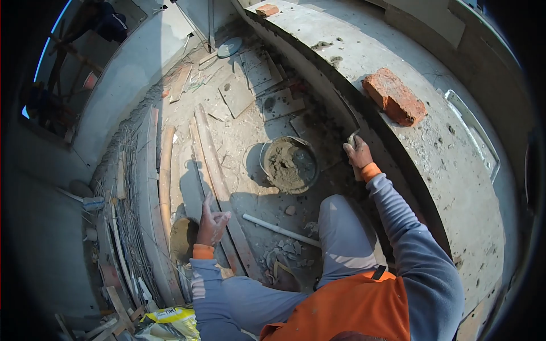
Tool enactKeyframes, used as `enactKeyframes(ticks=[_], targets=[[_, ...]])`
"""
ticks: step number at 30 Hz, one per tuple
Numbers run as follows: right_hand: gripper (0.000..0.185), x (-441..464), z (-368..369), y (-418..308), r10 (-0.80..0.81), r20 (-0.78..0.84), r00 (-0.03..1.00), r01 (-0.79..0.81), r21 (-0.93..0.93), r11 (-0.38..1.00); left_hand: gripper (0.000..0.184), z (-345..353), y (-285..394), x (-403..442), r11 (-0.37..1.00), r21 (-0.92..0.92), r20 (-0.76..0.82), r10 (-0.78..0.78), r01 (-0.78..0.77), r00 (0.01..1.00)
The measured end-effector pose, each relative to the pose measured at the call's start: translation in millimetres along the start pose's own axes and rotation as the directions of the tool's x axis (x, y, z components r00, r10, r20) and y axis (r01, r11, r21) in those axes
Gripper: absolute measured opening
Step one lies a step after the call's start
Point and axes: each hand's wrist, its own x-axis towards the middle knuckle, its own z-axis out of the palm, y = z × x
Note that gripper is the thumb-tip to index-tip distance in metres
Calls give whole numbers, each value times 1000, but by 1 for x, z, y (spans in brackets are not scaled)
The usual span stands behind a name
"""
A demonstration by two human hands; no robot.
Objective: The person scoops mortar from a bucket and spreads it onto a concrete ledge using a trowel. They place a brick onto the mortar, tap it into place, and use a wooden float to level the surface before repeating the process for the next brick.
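My right hand [358, 153] is closed round the handle of a trowel [354, 135], beside the dark vertical face of the concrete slab. The trowel's blade is thin and hard to make out against that face. To the left of this hand a bucket [289, 165] of wet grey mortar stands on the floor. My left hand [212, 223] is raised with its fingers apart and nothing in it, above the boards. Just beside it is a round container [184, 240] with brownish contents.
A broken red brick [393, 96] lies on the concrete slab [466, 227], with a metal frame [472, 133] behind it. Long planks [213, 159], a bamboo pole [166, 176] and a white pipe [280, 229] lie on the floor. A person [111, 25] is partly visible through the opening.
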Motion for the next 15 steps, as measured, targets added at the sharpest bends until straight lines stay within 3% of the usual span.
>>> enactKeyframes(ticks=[3, 5, 6, 9, 11, 15], targets=[[38, 85, 57, 60, -92, 12, 996, 92, -67, 993, 83, -3, -2, -9, 999, 46, -40, 7, -6, 999], [37, 117, 77, 62, -224, -122, 967, 163, -379, 911, 85, -4, -1, -15, 1000, -10, -61, -24, 23, 998], [36, 110, 61, 30, -126, -148, 981, 91, -226, 970, 85, -6, -1, -18, 1000, -5, -71, -29, 28, 997], [38, 81, 47, -8, -106, -228, 968, 51, -234, 971, 86, -11, -2, -24, 1000, 3, -91, -27, 27, 995], [38, 61, 44, -13, -212, -349, 913, 154, -188, 970, 86, -13, -6, -24, 999, -36, -117, -18, 14, 993], [37, 15, 36, -8, -191, -333, 923, 144, -162, 976, 85, -16, -5, -33, 999, -32, -118, -28, 24, 993]])
